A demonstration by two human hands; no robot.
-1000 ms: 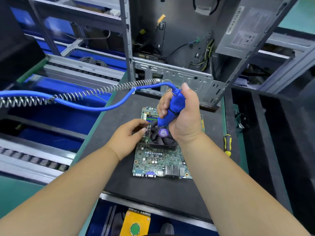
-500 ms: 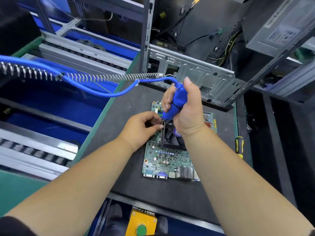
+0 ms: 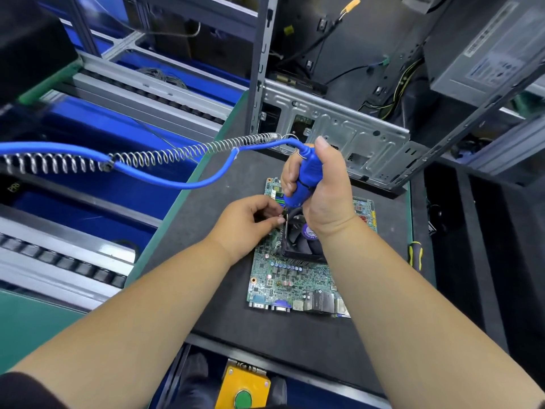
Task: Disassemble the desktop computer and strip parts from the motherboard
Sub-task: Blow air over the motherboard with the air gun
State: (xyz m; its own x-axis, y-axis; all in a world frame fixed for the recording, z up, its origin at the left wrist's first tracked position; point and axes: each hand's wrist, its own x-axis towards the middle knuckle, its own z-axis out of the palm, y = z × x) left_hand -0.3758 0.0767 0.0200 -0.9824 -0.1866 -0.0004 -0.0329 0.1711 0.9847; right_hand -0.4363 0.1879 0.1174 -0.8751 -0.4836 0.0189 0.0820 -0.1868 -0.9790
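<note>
Compared with half a second ago, little has changed: my view has dipped slightly, so the board (image 3: 295,278) sits a touch lower in frame, and my hands keep the same stations over the fan (image 3: 298,240).

My right hand (image 3: 321,196) is clenched round the blue driver (image 3: 306,178), thumb up at its far end, tip angled down to the far left corner of the fan. My left hand (image 3: 250,222) is pinched, thumb and fingers closed at that same corner right beside the driver tip; what they pinch is too small to tell.

The board lies flat on the dark mat (image 3: 206,290), near its middle, port row on the near edge. The fan sits on the board's centre, partly hidden under my right wrist.

The blue hose (image 3: 182,181) and its spring coil (image 3: 191,152) run from the driver's far end off to the left, hanging above the mat's left edge.

Edges and room: the open case (image 3: 339,134) stands just beyond the board's far edge, with a narrow strip of mat between. Bare mat lies left of the board as far as the green edge (image 3: 177,208), and a broad band lies near the board. To the right, a yellow-handled screwdriver (image 3: 415,255) lies at the mat's edge, apart from the board. Roller tracks (image 3: 73,267) lie left of the bench. A yellow box with a green button (image 3: 243,391) sits below the near edge.
</note>
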